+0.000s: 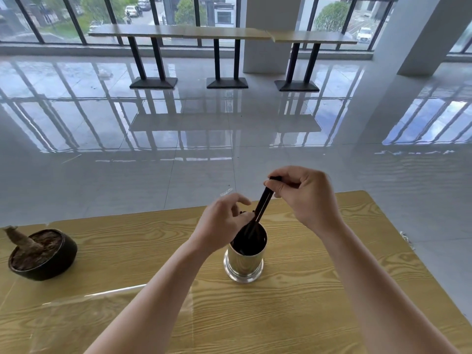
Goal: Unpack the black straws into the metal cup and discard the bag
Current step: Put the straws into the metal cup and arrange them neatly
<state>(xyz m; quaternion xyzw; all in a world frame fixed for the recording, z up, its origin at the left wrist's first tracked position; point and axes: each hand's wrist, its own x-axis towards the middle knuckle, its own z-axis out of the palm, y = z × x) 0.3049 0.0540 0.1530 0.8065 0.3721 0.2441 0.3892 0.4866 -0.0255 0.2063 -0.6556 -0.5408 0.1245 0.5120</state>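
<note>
A shiny metal cup (pixel 244 261) stands upright on the wooden table (pixel 332 290), with dark straws inside it. A few black straws (pixel 261 204) slant up out of the cup to my right hand (pixel 304 198), which pinches their top ends above and behind the cup. My left hand (pixel 223 223) hovers at the cup's left rim with its fingers curled; short dark straw ends show at its fingertips. The clear plastic bag (pixel 102 310) lies flat on the table at the lower left, apart from both hands.
A dark round pot (pixel 55 264) of soil with a cut stump sits at the table's left edge. Beyond the table's far edge lies a glossy tiled floor, with high tables (pixel 178 33) along the windows.
</note>
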